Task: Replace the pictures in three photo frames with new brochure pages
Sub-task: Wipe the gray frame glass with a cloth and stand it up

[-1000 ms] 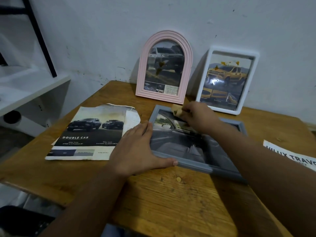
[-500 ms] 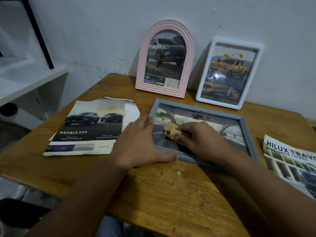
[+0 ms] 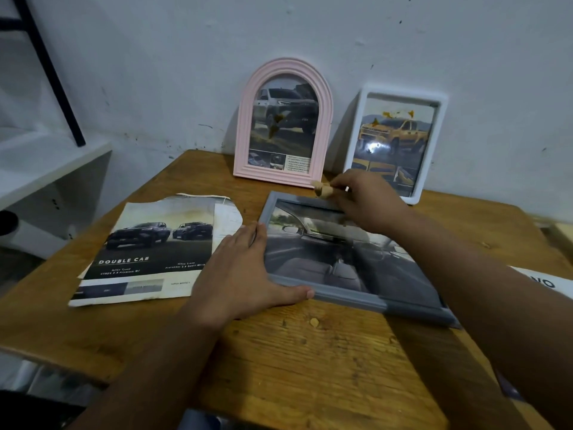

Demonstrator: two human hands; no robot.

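A grey photo frame [image 3: 347, 297] lies flat on the wooden table [image 3: 310, 367], showing a car-interior picture. My left hand [image 3: 245, 271] presses flat on its left edge, fingers spread. My right hand [image 3: 366, 200] hovers over the frame's far edge, pinching a small crumpled tan wad [image 3: 322, 190]. A pink arched frame [image 3: 283, 122] and a white frame [image 3: 397, 141] lean against the wall, each holding a truck picture. A "DOUBLE CAB" brochure page [image 3: 148, 252] lies left of the grey frame.
Another brochure [image 3: 542, 282] peeks out at the right, partly hidden by my right arm. A white shelf [image 3: 46, 162] with a black rod [image 3: 49, 69] stands to the left. A small crumb [image 3: 313, 321] lies on the wood in front of the grey frame.
My right hand has moved with the tan wad from the frame's lower glass up to its far edge. The left hand stays pressed on the left edge.
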